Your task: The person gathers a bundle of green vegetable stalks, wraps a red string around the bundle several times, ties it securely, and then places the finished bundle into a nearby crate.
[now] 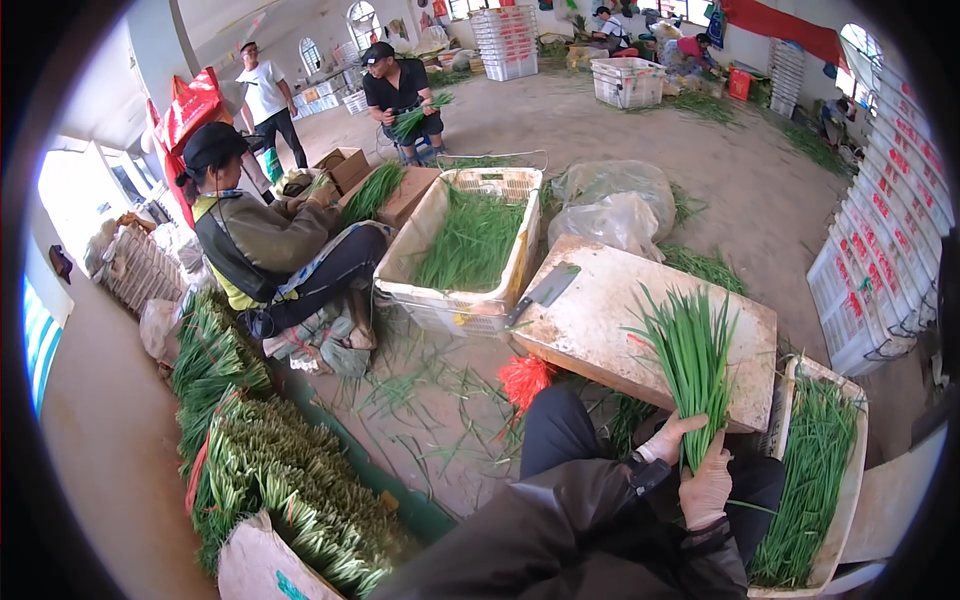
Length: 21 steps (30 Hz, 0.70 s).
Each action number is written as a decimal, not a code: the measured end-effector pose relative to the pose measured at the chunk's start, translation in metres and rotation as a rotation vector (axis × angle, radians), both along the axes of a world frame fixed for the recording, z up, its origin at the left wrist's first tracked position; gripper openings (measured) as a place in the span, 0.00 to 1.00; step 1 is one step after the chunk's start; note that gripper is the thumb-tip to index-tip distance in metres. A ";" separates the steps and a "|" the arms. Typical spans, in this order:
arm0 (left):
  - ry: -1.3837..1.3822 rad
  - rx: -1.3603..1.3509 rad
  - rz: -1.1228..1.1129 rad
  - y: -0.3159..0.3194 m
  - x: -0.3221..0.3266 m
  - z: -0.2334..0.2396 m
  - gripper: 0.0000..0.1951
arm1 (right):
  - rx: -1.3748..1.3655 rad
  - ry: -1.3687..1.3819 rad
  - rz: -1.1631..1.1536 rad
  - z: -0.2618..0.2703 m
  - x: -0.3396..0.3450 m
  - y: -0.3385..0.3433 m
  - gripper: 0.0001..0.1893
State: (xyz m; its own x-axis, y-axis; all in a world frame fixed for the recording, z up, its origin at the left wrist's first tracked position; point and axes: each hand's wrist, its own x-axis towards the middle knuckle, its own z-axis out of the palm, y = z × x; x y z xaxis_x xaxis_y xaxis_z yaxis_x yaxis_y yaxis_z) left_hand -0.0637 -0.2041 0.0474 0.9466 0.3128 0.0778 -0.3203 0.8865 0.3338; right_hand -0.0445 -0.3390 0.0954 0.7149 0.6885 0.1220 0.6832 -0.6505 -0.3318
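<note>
A fanned bunch of green Chinese chives (694,356) stands upright over my lap, leaf tips towards the board. Its lower part is gripped by my left hand (667,439) and, a little below, my right hand (706,487); both wear pale, thin gloves. The bunch partly covers a worn, stained cutting board (592,307) in front of my knees. On the board's far left edge lies a cleaver (550,292) with a dark handle. Beside my right leg, a white plastic crate (859,442) holds loose chives. Red plastic strips (525,381) hang near my left knee.
Beyond the board stand a crate of chives (459,296) and clear plastic bags (619,206). Tied chive bundles (292,457) are piled at left. A seated person (255,232) works nearby; another (405,94) holds chives. Tall stacked crates (874,255) rise at right.
</note>
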 end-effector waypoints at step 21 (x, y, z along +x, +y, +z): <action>0.006 -0.052 -0.182 0.021 0.005 -0.019 0.42 | 0.327 0.139 0.216 0.084 -0.014 -0.038 0.39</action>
State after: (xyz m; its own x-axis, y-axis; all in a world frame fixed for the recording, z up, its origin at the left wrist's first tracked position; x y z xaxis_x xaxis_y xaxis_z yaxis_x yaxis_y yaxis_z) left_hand -0.0590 -0.1828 0.0284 0.9883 0.1400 0.0603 -0.1515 0.9458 0.2872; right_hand -0.0588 -0.3766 0.1798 0.5834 0.7654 0.2715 0.7266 -0.3426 -0.5955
